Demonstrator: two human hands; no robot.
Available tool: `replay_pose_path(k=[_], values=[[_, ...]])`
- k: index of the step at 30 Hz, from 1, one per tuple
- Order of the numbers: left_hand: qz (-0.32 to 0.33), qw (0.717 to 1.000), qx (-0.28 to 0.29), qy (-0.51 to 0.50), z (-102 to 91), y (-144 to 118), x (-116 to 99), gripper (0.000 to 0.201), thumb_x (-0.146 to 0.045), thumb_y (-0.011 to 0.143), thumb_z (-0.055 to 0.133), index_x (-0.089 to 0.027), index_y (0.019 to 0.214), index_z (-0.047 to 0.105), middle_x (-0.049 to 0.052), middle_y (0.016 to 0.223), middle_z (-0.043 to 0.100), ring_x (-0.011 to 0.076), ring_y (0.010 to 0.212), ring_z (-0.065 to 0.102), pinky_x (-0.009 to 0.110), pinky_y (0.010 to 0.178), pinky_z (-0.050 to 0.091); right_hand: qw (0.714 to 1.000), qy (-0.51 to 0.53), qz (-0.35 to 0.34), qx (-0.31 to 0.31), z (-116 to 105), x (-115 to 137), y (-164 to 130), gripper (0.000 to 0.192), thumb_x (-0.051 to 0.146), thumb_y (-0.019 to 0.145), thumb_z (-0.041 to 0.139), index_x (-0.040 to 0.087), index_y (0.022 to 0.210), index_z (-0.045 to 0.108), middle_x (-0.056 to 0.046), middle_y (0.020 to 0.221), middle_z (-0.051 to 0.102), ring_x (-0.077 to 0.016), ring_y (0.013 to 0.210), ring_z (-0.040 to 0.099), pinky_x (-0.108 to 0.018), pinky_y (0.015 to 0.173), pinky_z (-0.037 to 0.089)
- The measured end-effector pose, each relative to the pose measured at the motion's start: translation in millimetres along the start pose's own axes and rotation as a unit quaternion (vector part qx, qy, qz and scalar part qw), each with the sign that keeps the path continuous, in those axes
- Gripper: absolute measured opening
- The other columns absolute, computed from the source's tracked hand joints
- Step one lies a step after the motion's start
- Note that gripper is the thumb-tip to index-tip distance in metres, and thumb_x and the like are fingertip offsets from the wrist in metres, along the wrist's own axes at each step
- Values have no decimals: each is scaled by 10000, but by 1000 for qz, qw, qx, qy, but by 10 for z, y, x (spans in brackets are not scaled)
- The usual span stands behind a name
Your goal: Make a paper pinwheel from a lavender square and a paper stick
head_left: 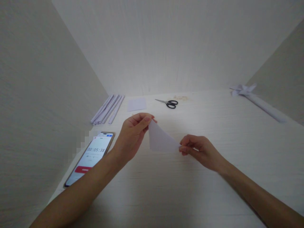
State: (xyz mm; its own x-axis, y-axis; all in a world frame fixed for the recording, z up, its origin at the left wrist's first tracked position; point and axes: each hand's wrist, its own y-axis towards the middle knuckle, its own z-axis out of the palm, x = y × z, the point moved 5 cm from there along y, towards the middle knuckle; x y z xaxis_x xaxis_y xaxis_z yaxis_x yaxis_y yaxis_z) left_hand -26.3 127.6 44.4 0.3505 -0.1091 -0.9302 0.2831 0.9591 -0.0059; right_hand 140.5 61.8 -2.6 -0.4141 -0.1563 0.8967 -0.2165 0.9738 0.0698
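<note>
- I see the folded paper (160, 139) held above the table (213, 126), between both hands.
- My left hand (131, 136) pinches its top corner; my right hand (200, 150) pinches the lower right tip. Each grip is closed on it.
- It is thin, white, smooth, triangular.
- Scissors (169, 103), a paper square (136, 104), rolled paper sticks (106, 109) and a phone (91, 158) lie apart, none blocking.
</note>
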Motion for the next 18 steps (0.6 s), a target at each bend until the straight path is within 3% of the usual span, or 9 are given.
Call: replay_pose_path(k=[7, 18], values=[[10, 998, 33, 60, 36, -41, -16, 148, -246, 693, 592, -144, 777, 659, 20, 691, 631, 76, 617, 532, 201, 614, 409, 1000, -22, 12, 6, 49, -15, -8, 147, 263, 759, 520, 162, 651, 523, -1, 584, 579, -100, 553, 547, -203, 498, 401], [-26, 992, 64, 109, 64, -63, 6, 197, -272, 711, 537, -129, 727, 673, 91, 810, 678, 184, 791, 602, 284, 719, 438, 998, -65, 1, 3, 61, 13, -1, 132, 244, 756, 511, 176, 643, 518, 5, 575, 580, -97, 537, 549, -183, 458, 396]])
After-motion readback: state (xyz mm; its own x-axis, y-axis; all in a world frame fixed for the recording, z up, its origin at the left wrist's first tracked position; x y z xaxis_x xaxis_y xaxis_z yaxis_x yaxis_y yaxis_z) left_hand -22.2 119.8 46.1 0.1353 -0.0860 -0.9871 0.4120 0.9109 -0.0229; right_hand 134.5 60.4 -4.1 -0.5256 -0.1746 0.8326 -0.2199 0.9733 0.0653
